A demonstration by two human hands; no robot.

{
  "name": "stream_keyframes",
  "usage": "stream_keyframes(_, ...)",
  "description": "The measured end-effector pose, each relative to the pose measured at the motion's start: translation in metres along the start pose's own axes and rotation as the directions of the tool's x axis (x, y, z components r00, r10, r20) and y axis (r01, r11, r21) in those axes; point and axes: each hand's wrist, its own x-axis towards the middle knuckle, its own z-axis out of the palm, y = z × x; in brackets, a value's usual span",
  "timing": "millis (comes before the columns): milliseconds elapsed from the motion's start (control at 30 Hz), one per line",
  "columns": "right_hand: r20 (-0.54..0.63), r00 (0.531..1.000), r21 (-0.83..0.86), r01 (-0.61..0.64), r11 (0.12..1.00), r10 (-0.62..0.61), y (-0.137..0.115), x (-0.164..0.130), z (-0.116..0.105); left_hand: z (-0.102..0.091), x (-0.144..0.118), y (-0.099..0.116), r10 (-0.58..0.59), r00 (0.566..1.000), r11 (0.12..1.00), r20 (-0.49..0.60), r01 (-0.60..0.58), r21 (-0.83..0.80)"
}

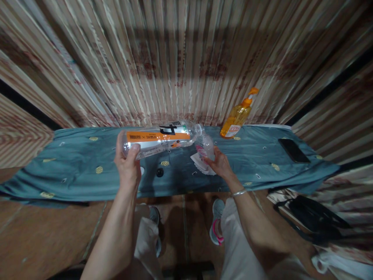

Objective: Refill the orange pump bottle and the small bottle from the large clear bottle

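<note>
My left hand is closed around the base end of a large clear plastic bottle with an orange, silver and black label. The bottle lies nearly level in the air, its neck pointing right. At its mouth is a small clear plastic container with a pink mark, which my right hand grips; whether the two touch, I cannot tell. Below that container is a white piece with a scalloped edge. On the cloth between my hands sits a small round black cap. A white object shows partly beside my left hand.
A pump bottle of orange-yellow liquid stands at the back right of the table's teal cloth. Farther right lies a black phone. Striped curtains hang behind and at both sides. A black bag is at the lower right.
</note>
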Motion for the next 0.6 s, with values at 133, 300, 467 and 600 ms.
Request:
stream_keyframes(133,-0.011,1.000,0.013,0.014,1.000,-0.014,0.000,0.000,0.001,0.004,0.000,0.006,-0.032,0.999,0.999,0.000,0.032,-0.036)
stream_keyframes(300,-0.026,0.999,0.014,0.038,0.999,-0.038,0.005,0.001,0.003,0.006,0.001,0.006,-0.042,0.999,0.997,-0.026,0.041,-0.064)
stream_keyframes(467,-0.049,0.995,0.021,0.085,0.996,-0.084,0.012,0.003,0.005,0.003,0.003,0.001,-0.038,0.999,0.997,-0.039,0.035,-0.070)
stream_keyframes(600,-0.051,0.996,0.026,0.074,0.997,-0.073,0.013,0.003,0.006,-0.002,0.003,-0.005,-0.020,1.000,0.998,-0.021,0.019,-0.062)
